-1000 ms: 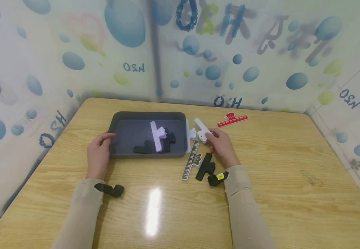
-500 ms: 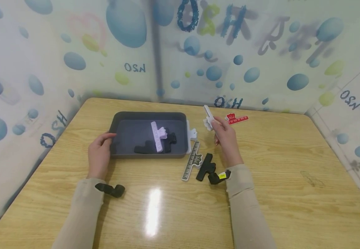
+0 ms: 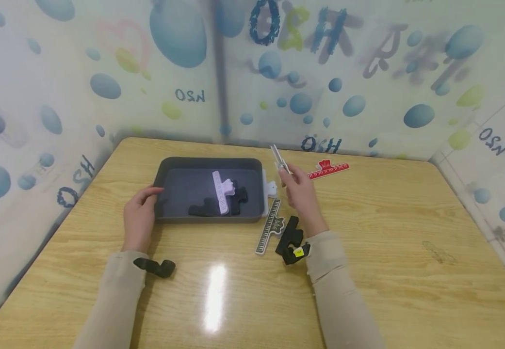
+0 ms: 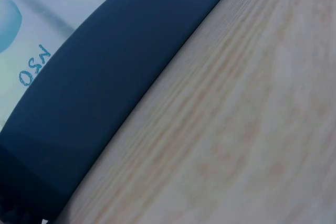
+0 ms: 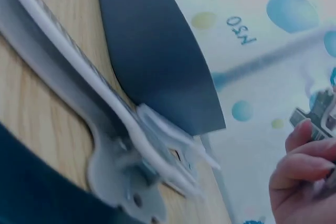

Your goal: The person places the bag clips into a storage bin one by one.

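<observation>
My right hand (image 3: 301, 193) pinches a white clip (image 3: 277, 156) above the table, beyond the tray's right end. In the right wrist view the fingers curl around that clip (image 5: 321, 109), partly cut off by the frame edge. My left hand (image 3: 140, 211) holds the left rim of a dark grey tray (image 3: 208, 219); the left wrist view shows only the tray's outer wall (image 4: 110, 72). Inside the tray lie a pale lilac clip (image 3: 220, 194) and black clips (image 3: 240, 196). Against its right end rests another white clip (image 3: 271, 189).
A black-and-white piano-key clip (image 3: 270, 228) lies right of the tray's near corner. Beside it is a black clip (image 3: 289, 235), partly hidden by the wrist camera. A red piano-key clip (image 3: 328, 168) lies near the table's back edge. Patterned walls enclose the wooden table (image 3: 387, 242).
My right hand has lifted the white clip away from beside the tray, then brought it slightly left and turned it edge-on. My left hand stays at the tray rim.
</observation>
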`<state>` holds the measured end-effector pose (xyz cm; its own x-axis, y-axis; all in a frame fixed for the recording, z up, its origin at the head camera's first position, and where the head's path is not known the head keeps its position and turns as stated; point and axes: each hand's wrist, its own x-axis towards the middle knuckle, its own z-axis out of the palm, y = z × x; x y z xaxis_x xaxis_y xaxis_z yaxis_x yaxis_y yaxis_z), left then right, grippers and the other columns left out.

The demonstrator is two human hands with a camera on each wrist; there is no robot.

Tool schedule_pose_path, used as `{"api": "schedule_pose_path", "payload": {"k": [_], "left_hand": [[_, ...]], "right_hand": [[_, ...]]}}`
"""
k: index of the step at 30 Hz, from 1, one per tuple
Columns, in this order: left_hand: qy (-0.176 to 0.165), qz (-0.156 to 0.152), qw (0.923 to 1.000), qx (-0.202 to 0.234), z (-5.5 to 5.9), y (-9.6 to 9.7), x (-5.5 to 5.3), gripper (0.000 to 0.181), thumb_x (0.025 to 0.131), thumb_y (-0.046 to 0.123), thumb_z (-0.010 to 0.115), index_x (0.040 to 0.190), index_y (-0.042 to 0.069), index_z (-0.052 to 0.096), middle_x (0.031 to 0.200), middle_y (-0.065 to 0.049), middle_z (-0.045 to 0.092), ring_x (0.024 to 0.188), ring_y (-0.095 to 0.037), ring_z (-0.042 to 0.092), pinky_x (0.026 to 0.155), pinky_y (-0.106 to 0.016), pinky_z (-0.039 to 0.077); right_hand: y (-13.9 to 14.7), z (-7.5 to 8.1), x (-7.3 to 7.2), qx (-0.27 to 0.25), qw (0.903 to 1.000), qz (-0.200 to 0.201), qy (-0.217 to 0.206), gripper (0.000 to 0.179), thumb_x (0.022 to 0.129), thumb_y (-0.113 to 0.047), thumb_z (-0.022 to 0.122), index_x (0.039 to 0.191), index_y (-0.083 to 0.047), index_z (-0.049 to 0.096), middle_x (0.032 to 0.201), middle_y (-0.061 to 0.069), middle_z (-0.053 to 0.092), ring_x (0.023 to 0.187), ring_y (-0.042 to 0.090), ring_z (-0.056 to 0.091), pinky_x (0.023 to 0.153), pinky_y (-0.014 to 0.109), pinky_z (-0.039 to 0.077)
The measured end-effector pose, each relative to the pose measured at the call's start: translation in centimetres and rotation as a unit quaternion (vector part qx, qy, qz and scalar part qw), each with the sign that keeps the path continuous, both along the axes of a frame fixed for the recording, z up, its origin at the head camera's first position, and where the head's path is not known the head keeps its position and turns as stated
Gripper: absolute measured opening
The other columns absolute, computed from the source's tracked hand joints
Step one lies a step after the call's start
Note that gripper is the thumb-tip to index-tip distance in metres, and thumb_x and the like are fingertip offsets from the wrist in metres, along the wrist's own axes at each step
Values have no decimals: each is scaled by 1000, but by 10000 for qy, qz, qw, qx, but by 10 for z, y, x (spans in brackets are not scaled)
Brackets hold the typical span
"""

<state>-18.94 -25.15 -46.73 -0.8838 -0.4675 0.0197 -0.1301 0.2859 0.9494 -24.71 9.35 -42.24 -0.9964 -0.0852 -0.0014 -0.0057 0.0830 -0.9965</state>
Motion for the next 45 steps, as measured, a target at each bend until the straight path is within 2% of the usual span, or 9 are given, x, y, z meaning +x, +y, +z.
{"api": "schedule_pose_path", "payload": {"k": [8,12,16,20,24,29,37,41,45], "left_hand": [[22,-10,10000,39,1,-1,0,31,94,26,41,113,13,62,133,5,44,123,-8,34,99,-31,28],[39,13,10000,-27,0,-1,-1,29,94,24,42,111,12,62,132,4,45,123,-9,35,99,-31,28],[40,4,10000,-59,0,-1,-2,29,93,25,43,110,12,63,132,3,45,123,-10,35,99,-31,28],[-5,-41,10000,-43,0,-1,-1,30,94,26,42,111,13,62,133,4,44,124,-10,34,99,-32,28],[-56,-40,10000,-34,1,-1,0,29,94,26,42,110,13,62,133,6,44,124,-8,34,99,-30,28],[-12,-9,10000,-5,1,-2,-1,28,93,24,43,109,13,63,132,6,45,123,-8,35,99,-30,28],[20,-10,10000,-8,0,-1,-2,28,93,25,43,108,14,63,131,7,46,122,-7,36,98,-29,29],[71,-25,10000,26,0,-1,-3,28,93,26,43,108,13,63,131,7,46,121,-6,36,98,-29,29],[93,-4,10000,10,0,-2,-3,28,93,25,43,108,12,63,130,6,47,121,-6,37,98,-28,29]], "right_hand": [[-17,6,5,-597,9981,76,114,54,94,-45,31,84,3,54,53,8,39,40,12,33,36,28,27],[-25,8,6,-1094,9934,269,-198,46,96,-37,29,97,1,54,60,4,50,41,9,34,34,22,25],[-34,5,6,-1072,9931,358,-323,44,96,-38,30,113,-5,54,77,8,59,49,10,42,42,23,34],[-42,0,6,-1106,9916,375,-554,44,94,-42,33,120,-12,52,93,10,64,65,16,55,54,25,42],[-50,-9,7,-1252,9877,762,-537,44,94,-40,36,126,-12,47,108,10,62,90,23,60,73,31,47],[-55,-17,8,-726,9928,788,-538,39,95,-36,37,125,-15,49,107,6,63,92,22,61,77,32,48],[-57,-9,12,778,9954,-188,-529,30,92,-30,46,117,-17,56,93,3,59,77,14,53,64,26,45],[-56,-9,11,656,9966,-44,-489,33,91,-28,48,122,-17,54,86,9,61,64,18,53,53,28,44],[-55,-11,11,313,9986,230,-349,32,91,-24,50,121,-12,54,95,2,64,66,19,57,53,27,47]]}}
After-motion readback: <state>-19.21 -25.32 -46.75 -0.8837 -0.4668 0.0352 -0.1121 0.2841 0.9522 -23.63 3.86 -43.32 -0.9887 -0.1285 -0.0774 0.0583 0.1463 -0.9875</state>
